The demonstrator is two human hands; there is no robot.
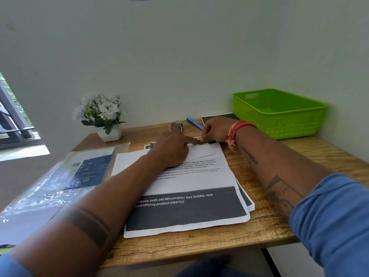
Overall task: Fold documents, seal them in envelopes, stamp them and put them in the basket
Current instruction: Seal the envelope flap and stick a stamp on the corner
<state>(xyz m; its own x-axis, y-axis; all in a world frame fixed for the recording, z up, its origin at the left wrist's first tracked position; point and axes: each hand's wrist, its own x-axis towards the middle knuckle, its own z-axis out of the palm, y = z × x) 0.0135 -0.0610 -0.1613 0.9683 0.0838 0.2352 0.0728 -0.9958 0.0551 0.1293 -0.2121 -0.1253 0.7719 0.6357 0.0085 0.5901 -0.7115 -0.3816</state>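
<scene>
A white envelope (201, 151) lies on top of a stack of printed documents (187, 196) in the middle of the desk. My left hand (171, 148) rests on the envelope with its index finger stretched out, pressing near the envelope's top right corner. My right hand (215, 129) pinches a small dark stamp (202, 142) at that same corner, fingertips touching the left index finger. A roll of stamps (176, 125) stands just behind the hands. The green plastic basket (279, 112) sits at the back right, with nothing visible inside.
A blue pen (194, 123) lies behind the hands next to a dark notebook (217, 116). A pot of white flowers (105, 114) stands at the back left. A clear plastic pack of envelopes (60, 176) covers the desk's left side. The wall is close behind.
</scene>
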